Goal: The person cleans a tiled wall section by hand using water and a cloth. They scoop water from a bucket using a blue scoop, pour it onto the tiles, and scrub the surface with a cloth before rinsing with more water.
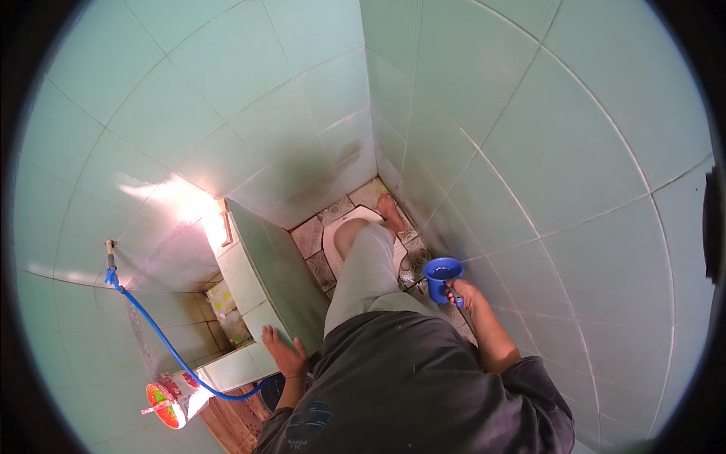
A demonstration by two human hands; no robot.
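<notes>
My right hand (470, 295) is closed round the handle of a blue plastic water dipper (436, 286), held upright beside the right wall. Its open top faces up, and a shiny dark patch shows inside; whether that is water I cannot tell. My left hand (286, 354) lies with fingers stretched out on the tiled rim (253, 291) of a low tank wall, holding nothing. Below me is a pale squat toilet (330, 244), partly hidden by my leg. One bare foot shows beside it on the patterned floor tiles.
A blue hose (162, 333) runs from a wall tap (111, 256) across the tank corner. A white and red bucket (181, 393) with an orange rim stands at lower left. Green tiled walls (484, 174) close in at the front and right. Bright light glares on the tank's far end.
</notes>
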